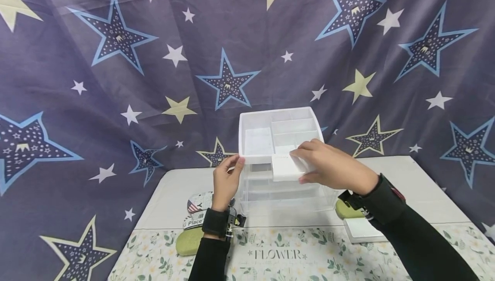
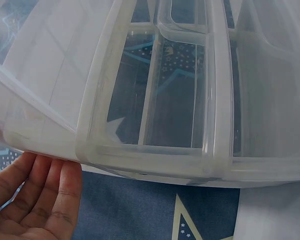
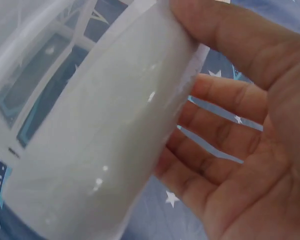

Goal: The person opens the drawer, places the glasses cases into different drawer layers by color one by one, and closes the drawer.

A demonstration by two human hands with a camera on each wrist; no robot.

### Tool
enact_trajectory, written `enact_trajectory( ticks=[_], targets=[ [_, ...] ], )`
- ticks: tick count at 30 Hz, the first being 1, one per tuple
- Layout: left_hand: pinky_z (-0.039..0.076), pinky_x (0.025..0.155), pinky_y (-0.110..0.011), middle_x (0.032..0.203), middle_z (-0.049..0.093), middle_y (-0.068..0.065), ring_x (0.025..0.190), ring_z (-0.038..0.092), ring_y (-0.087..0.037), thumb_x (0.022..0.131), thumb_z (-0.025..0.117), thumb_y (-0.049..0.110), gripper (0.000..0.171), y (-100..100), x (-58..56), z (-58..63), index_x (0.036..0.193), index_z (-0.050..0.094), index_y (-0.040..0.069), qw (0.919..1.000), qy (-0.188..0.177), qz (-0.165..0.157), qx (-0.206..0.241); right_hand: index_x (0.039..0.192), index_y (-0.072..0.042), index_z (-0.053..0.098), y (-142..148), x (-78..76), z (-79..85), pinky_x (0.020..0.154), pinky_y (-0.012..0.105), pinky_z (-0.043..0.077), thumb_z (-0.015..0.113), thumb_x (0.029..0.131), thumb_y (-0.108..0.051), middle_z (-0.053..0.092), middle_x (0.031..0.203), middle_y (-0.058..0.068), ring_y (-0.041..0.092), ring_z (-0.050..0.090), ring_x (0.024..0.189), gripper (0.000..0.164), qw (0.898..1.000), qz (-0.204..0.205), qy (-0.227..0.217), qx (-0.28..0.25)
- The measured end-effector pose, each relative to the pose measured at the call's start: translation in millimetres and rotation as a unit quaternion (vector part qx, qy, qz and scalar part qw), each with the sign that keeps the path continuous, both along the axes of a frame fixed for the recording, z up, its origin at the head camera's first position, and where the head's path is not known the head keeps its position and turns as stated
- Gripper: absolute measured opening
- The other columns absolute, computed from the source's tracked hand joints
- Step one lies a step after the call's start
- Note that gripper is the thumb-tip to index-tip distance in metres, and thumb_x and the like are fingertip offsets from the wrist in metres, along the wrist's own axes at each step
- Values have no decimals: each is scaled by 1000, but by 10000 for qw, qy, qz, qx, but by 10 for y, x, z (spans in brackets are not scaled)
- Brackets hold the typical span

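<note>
A clear plastic drawer organizer stands on the table, with a divided top tray that holds a white flat piece in its left compartment. My left hand grips the tray's front left corner, its fingertips against the lower edge in the left wrist view. Over the tray's front right edge, my right hand holds a glossy white box between thumb and fingers. The right wrist view shows that white box close up, tilted beside the organizer; its far side is hidden.
Left of the organizer lie printed cases with lettering and a green case. Another green case and a white box lie to the right. A flower-print mat covers the table's front. A star-patterned cloth hangs behind.
</note>
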State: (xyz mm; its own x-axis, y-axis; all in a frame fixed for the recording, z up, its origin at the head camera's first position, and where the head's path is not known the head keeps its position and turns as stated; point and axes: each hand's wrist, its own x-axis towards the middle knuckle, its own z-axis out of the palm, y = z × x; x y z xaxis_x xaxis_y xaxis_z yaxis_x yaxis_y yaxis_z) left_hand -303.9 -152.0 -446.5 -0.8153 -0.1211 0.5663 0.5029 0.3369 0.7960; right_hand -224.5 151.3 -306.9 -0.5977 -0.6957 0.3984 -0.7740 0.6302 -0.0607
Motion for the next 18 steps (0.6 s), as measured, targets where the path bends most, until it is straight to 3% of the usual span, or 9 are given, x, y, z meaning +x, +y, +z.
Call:
enact_trajectory(
  ticks=[4, 14, 18],
  targets=[
    [59, 88, -42, 111, 73, -10, 105, 71, -26, 100, 69, 37, 41, 3, -2, -5, 121, 73, 3, 10000, -14, 4, -10, 129, -2, 66, -89, -62, -25, 89, 41, 53, 91, 80, -25, 66, 118, 10, 28, 60, 109, 60, 9998, 95, -143, 87],
    [59, 88, -43, 112, 73, -10, 105, 71, -27, 100, 69, 39, 42, 4, 0, -2, 122, 73, 3, 10000, -8, 33, -32, 129, -5, 67, -267, -153, -89, 84, 36, 55, 92, 77, -27, 67, 119, 8, 23, 63, 107, 62, 9994, 182, -258, 108],
    [59, 88, -44, 113, 72, -9, 106, 70, -26, 100, 69, 40, 43, 2, 8, -4, 122, 73, 3, 10000, -19, 37, -35, 133, -6, 66, -312, -154, -98, 79, 33, 56, 91, 78, -29, 67, 118, 8, 21, 64, 103, 64, 9986, 125, -494, 164]
  ],
)
